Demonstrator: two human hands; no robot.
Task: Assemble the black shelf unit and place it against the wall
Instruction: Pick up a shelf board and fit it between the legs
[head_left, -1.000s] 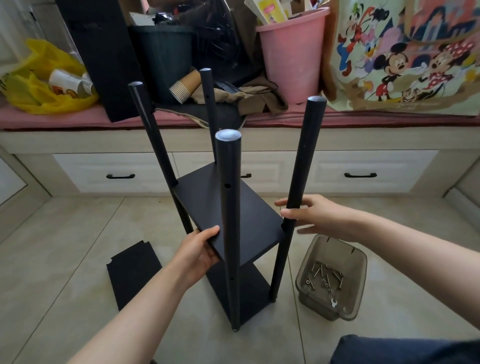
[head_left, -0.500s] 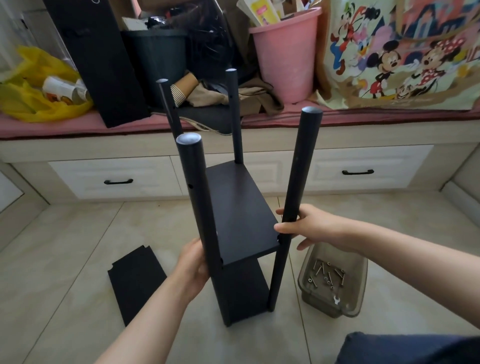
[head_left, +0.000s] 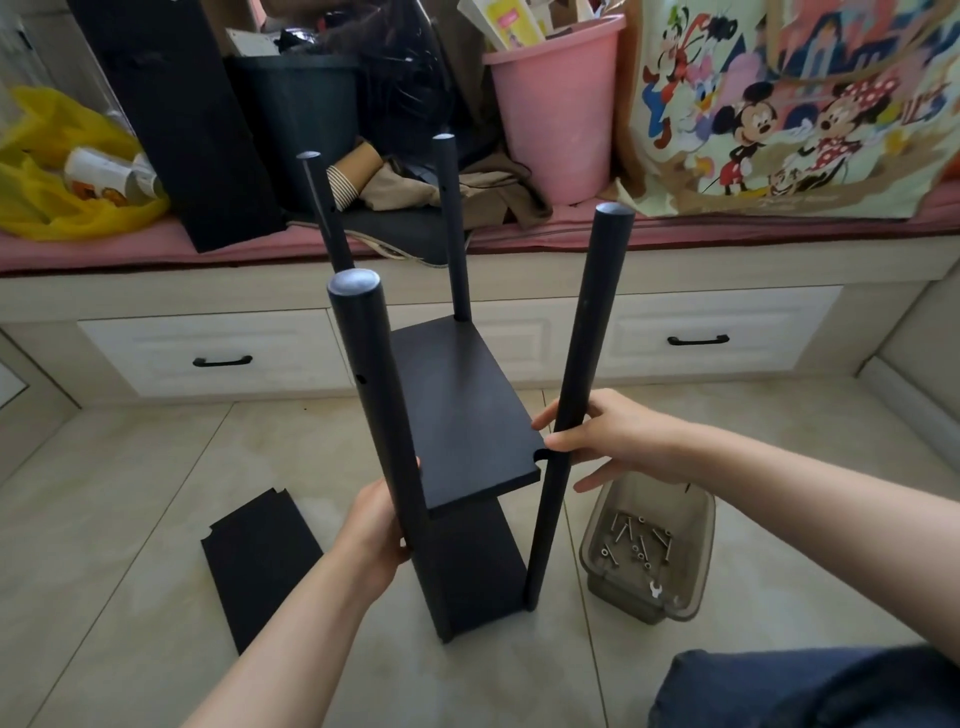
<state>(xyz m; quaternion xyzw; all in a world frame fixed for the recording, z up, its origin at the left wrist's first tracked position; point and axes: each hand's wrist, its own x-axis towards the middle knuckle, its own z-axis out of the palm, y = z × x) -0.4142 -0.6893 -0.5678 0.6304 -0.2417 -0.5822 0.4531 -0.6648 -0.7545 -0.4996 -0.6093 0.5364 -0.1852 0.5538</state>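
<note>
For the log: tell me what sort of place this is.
Likely a room in a home: a pink-cushioned bench with white drawers below, a pink bucket and a cartoon-print bag on it.

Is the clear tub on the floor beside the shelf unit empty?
No, the tub holds a scatter of loose screws and a small wrench.

- Left arm comes in from lower left, forearm bare; left hand (head_left: 376, 530) grips near-left post (head_left: 379, 395).
- Right arm extends from the right; right hand (head_left: 615, 441) pinches near-right post (head_left: 587, 364), lower fingers loose.
</note>
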